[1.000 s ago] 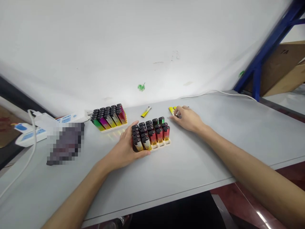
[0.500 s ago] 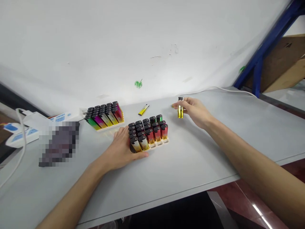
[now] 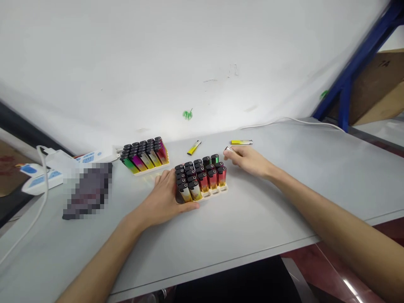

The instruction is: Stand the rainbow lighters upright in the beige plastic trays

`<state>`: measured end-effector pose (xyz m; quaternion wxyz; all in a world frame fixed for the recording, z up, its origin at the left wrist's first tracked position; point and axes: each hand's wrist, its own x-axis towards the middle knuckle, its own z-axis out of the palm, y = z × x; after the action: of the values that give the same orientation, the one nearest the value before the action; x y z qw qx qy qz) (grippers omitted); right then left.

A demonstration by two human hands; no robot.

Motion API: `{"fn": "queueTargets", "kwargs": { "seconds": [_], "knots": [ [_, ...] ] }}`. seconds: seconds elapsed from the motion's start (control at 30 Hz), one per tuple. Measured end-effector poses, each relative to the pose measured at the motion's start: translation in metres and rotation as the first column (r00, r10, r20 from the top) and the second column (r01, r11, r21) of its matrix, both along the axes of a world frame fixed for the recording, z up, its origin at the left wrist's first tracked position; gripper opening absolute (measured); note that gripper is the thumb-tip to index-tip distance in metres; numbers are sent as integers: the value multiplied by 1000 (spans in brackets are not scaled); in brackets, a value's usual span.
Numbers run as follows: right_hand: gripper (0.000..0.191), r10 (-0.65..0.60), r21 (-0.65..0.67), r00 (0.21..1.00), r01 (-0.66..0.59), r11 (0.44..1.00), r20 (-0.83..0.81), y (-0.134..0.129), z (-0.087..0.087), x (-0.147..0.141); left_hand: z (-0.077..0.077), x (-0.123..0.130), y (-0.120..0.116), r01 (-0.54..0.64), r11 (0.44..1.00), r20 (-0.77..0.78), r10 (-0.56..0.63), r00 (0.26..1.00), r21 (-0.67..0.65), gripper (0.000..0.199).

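Observation:
My left hand (image 3: 164, 195) is wrapped round the left side of a pale tray (image 3: 215, 192) with several upright lighters, its thumb along the front edge. Red lighters (image 3: 212, 179) and two yellow-silver ones fill part of the front, and a few slots at the front right show bare. To the right of the tray, my right hand (image 3: 248, 160) pinches a lighter (image 3: 229, 149), mostly hidden by the fingers. Two yellow-silver lighters lie flat behind: one (image 3: 194, 147) behind the tray, another (image 3: 241, 142) just beyond my right hand.
A second tray (image 3: 151, 170) full of multicoloured lighters stands at the back left. Further left are a blurred dark object (image 3: 90, 189), white power strips (image 3: 42, 181) and a cable. A white wall closes the back; a blue metal frame (image 3: 345, 94) stands right.
My right hand has moved left and a little down, nearer the tray, with its lighter turned. The lighter lying behind that hand now shows fully. The view has shifted slightly.

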<state>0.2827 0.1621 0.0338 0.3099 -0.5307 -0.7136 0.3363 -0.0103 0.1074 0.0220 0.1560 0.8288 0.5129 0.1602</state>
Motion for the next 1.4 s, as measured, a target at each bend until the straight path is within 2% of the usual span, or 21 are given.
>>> {"fn": "queueTargets", "kwargs": {
  "seconds": [0.07, 0.17, 0.33, 0.53, 0.8, 1.03, 1.2, 1.3, 1.4],
  "knots": [
    [53, -50, 104, 989, 35, 994, 140, -1, 0, -1, 2, 1, -1, 1, 1000, -21, -2, 1000, -10, 83],
    [56, -116, 157, 967, 82, 984, 227, -4, 2, -4, 3, 1, -1, -5, 1000, -33, 4, 999, -20, 84],
    [47, -196, 206, 958, 153, 967, 210, -5, 4, -7, -1, -1, 1, -11, 1000, -10, 11, 1000, -1, 84],
    [40, -170, 189, 963, 131, 973, 211, -4, 1, -9, -4, -2, 2, -1, 1000, 2, 1, 1000, 16, 83],
    [50, -184, 180, 961, 148, 973, 208, -6, 1, -10, 0, 1, 1, -18, 1000, -22, 18, 1000, 5, 86],
    [40, -169, 167, 968, 139, 976, 183, -5, 1, -9, -2, -1, 2, -6, 1000, -15, 6, 1000, 15, 82],
    [45, -180, 157, 967, 152, 976, 181, -6, -1, -9, -1, -1, 1, -13, 1000, -21, 13, 1000, 9, 83],
    [50, -215, 186, 958, 180, 966, 190, -3, -3, -8, 0, 0, 1, -5, 1000, -34, 5, 999, 1, 83],
    [41, -194, 227, 968, 155, 961, 158, -1, -3, -5, 1, 0, 0, 4, 1000, -45, -4, 999, -2, 83]
  ]
}}
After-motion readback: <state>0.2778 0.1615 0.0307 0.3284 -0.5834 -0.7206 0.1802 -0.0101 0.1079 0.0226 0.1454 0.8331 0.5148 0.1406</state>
